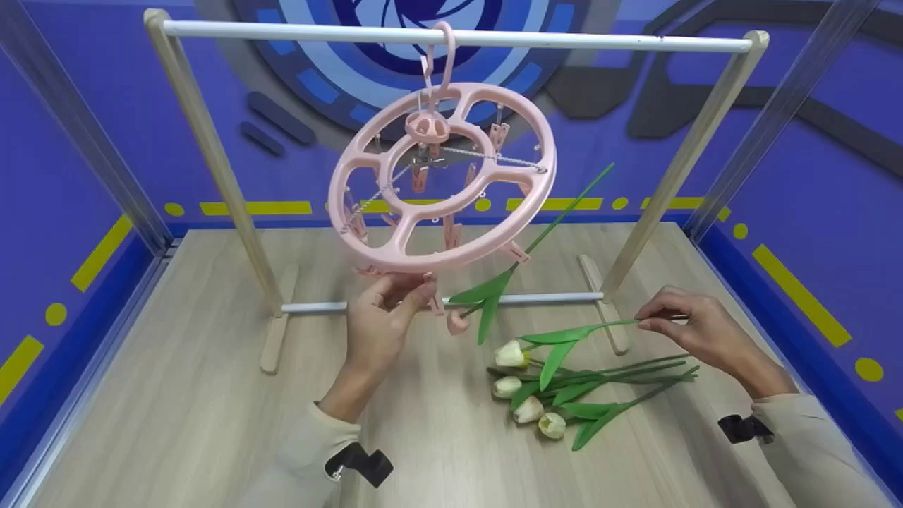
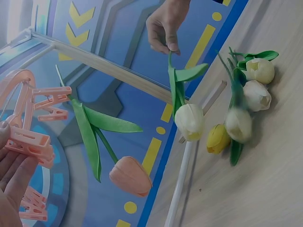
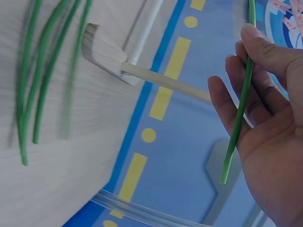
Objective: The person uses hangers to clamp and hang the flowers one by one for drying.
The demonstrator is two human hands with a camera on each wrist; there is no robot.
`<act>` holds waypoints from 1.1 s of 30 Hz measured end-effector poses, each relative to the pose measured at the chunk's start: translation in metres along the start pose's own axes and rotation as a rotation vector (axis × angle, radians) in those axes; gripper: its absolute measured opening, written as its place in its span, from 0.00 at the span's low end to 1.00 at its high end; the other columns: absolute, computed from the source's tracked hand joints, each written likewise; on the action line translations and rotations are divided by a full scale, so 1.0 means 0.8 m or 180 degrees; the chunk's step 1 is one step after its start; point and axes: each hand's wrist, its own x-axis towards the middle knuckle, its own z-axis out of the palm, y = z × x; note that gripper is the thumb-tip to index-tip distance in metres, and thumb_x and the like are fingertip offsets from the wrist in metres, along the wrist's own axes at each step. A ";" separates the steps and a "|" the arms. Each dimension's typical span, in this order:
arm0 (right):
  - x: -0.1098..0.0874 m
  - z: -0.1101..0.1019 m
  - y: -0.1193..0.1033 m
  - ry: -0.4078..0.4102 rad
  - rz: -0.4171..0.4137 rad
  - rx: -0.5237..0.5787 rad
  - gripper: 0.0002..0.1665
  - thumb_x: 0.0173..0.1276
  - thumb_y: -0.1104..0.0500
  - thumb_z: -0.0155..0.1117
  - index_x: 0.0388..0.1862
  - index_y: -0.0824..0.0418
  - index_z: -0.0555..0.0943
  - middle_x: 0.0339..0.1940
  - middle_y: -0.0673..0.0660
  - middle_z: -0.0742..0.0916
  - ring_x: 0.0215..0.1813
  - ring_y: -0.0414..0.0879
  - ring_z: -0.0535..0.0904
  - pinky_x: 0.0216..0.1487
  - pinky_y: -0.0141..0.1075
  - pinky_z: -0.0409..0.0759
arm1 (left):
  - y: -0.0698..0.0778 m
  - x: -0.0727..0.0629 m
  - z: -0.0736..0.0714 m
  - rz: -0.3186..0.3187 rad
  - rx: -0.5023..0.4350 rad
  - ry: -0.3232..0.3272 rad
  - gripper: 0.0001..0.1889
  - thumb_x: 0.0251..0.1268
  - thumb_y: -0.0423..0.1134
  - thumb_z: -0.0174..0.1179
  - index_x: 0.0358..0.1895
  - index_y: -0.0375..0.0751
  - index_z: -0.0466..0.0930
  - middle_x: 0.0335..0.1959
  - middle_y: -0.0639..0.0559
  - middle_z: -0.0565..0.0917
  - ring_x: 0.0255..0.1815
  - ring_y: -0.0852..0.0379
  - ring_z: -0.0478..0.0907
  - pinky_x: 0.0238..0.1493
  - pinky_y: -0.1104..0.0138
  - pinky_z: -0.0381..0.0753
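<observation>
In the head view, the right hand [image 1: 695, 330] pinched the thin green stem of a white tulip [image 1: 511, 354] between finger and thumb. The flower was to the left of that hand, between the two hands, with its stem lying sideways and its bloom pointing left. The left hand [image 1: 377, 324] held a pink clip [image 2: 29, 138] under the front edge of a round pink hanger [image 1: 536, 187], which hung from a white bar [image 1: 600, 40]. A pink tulip [image 1: 458, 322] hung close to the left hand, bloom down and stem slanting up to the right. More tulips [image 1: 552, 425] lay in a bunch on the table [image 1: 423, 437], below the white one, with their blooms to the left.

In the left wrist view, the left hand had its fingers and thumb on the clip. The white tulip hung bloom down under the right hand, and the pink one was between it and the clip.

In the right wrist view, the stem ran long past the right hand's fingers, and its bare end pointed down beside the palm.
</observation>
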 end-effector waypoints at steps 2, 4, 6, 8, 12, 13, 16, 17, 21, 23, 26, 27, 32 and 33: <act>0.002 -0.003 -0.007 -0.0007 -0.0004 -0.0023 0.20 0.65 0.75 0.75 0.41 0.48 0.90 0.38 0.46 0.89 0.38 0.39 0.87 0.46 0.22 0.84 | 0.001 0.000 0.000 -0.0004 -0.0045 -0.0011 0.10 0.72 0.36 0.71 0.51 0.37 0.88 0.44 0.51 0.90 0.47 0.54 0.88 0.49 0.61 0.89; 0.006 -0.003 -0.013 -0.0013 -0.0061 -0.0037 0.21 0.64 0.76 0.75 0.41 0.49 0.90 0.38 0.46 0.89 0.39 0.39 0.87 0.46 0.22 0.83 | 0.002 0.001 0.001 -0.0004 -0.0095 -0.0023 0.10 0.72 0.36 0.71 0.51 0.36 0.88 0.44 0.50 0.90 0.46 0.53 0.89 0.49 0.61 0.90; 0.010 -0.003 -0.022 -0.0014 -0.0168 -0.0028 0.21 0.63 0.76 0.75 0.41 0.50 0.90 0.38 0.47 0.89 0.40 0.39 0.87 0.46 0.21 0.83 | 0.003 0.001 0.001 0.0001 -0.0159 -0.0033 0.10 0.71 0.35 0.72 0.51 0.36 0.88 0.44 0.50 0.90 0.47 0.53 0.89 0.49 0.60 0.90; 0.016 -0.002 -0.032 -0.0020 -0.0295 0.0009 0.21 0.61 0.77 0.76 0.42 0.52 0.90 0.38 0.48 0.89 0.41 0.40 0.87 0.46 0.22 0.83 | 0.005 0.001 0.002 0.0011 -0.0230 -0.0042 0.11 0.71 0.35 0.72 0.51 0.35 0.88 0.45 0.49 0.90 0.47 0.52 0.89 0.50 0.60 0.90; 0.029 0.001 -0.055 -0.0023 -0.0586 0.0005 0.22 0.58 0.78 0.77 0.42 0.53 0.90 0.39 0.47 0.89 0.40 0.41 0.86 0.45 0.21 0.82 | 0.007 0.001 0.005 0.0067 -0.0331 -0.0066 0.10 0.70 0.33 0.72 0.51 0.33 0.87 0.44 0.46 0.90 0.46 0.50 0.90 0.50 0.59 0.90; 0.032 0.001 -0.061 -0.0023 -0.0668 -0.0007 0.23 0.58 0.78 0.78 0.42 0.53 0.90 0.39 0.48 0.89 0.40 0.41 0.86 0.43 0.21 0.81 | 0.007 0.001 0.006 0.0078 -0.0342 -0.0071 0.10 0.70 0.32 0.72 0.50 0.32 0.87 0.44 0.46 0.90 0.46 0.50 0.90 0.50 0.59 0.90; 0.043 0.001 -0.079 -0.0024 -0.0902 -0.0084 0.25 0.55 0.79 0.79 0.42 0.53 0.89 0.39 0.48 0.89 0.38 0.41 0.84 0.40 0.22 0.79 | 0.009 0.001 0.009 0.0096 -0.0377 -0.0080 0.10 0.70 0.31 0.71 0.50 0.31 0.87 0.43 0.46 0.90 0.45 0.49 0.90 0.50 0.58 0.90; 0.048 0.002 -0.086 -0.0021 -0.0970 -0.0122 0.24 0.55 0.79 0.79 0.42 0.53 0.90 0.39 0.48 0.89 0.37 0.41 0.84 0.40 0.22 0.79 | 0.009 0.001 0.010 0.0085 -0.0417 -0.0085 0.10 0.70 0.31 0.71 0.50 0.31 0.86 0.43 0.45 0.89 0.45 0.49 0.90 0.50 0.57 0.90; 0.064 0.005 -0.109 -0.0001 -0.1186 -0.0261 0.23 0.53 0.78 0.81 0.42 0.55 0.90 0.39 0.48 0.88 0.36 0.40 0.82 0.39 0.22 0.78 | 0.012 0.000 0.013 0.0022 -0.0553 -0.0095 0.10 0.71 0.30 0.70 0.50 0.30 0.85 0.42 0.44 0.89 0.44 0.47 0.90 0.49 0.56 0.90; 0.071 0.007 -0.119 0.0024 -0.1275 -0.0305 0.23 0.53 0.77 0.82 0.42 0.55 0.90 0.38 0.48 0.88 0.37 0.41 0.82 0.39 0.22 0.78 | 0.014 0.000 0.015 0.0007 -0.0615 -0.0112 0.10 0.71 0.30 0.70 0.50 0.29 0.85 0.42 0.43 0.89 0.44 0.46 0.90 0.49 0.55 0.90; 0.082 0.013 -0.133 0.0040 -0.1406 -0.0287 0.22 0.53 0.77 0.81 0.42 0.57 0.90 0.38 0.50 0.87 0.37 0.42 0.81 0.39 0.23 0.78 | 0.016 -0.001 0.017 0.0023 -0.0668 -0.0145 0.10 0.71 0.29 0.69 0.51 0.29 0.85 0.43 0.43 0.88 0.44 0.46 0.89 0.50 0.55 0.90; 0.085 0.015 -0.137 0.0037 -0.1440 -0.0277 0.22 0.53 0.77 0.81 0.42 0.57 0.90 0.38 0.50 0.87 0.37 0.43 0.81 0.40 0.22 0.77 | 0.016 -0.001 0.019 0.0034 -0.0686 -0.0165 0.10 0.72 0.29 0.69 0.51 0.29 0.85 0.43 0.42 0.88 0.45 0.46 0.89 0.50 0.55 0.90; 0.102 0.025 -0.158 -0.0013 -0.1538 -0.0350 0.20 0.54 0.77 0.81 0.42 0.59 0.89 0.38 0.50 0.86 0.39 0.43 0.79 0.47 0.20 0.76 | 0.020 -0.002 0.024 0.0031 -0.0775 -0.0221 0.10 0.72 0.27 0.68 0.53 0.28 0.84 0.44 0.41 0.88 0.45 0.45 0.89 0.51 0.55 0.90; 0.105 0.027 -0.161 -0.0023 -0.1555 -0.0399 0.20 0.54 0.77 0.81 0.42 0.59 0.89 0.38 0.49 0.86 0.39 0.43 0.80 0.47 0.22 0.78 | 0.021 -0.003 0.024 0.0002 -0.0808 -0.0213 0.10 0.71 0.26 0.68 0.52 0.28 0.84 0.44 0.41 0.88 0.45 0.45 0.89 0.50 0.55 0.90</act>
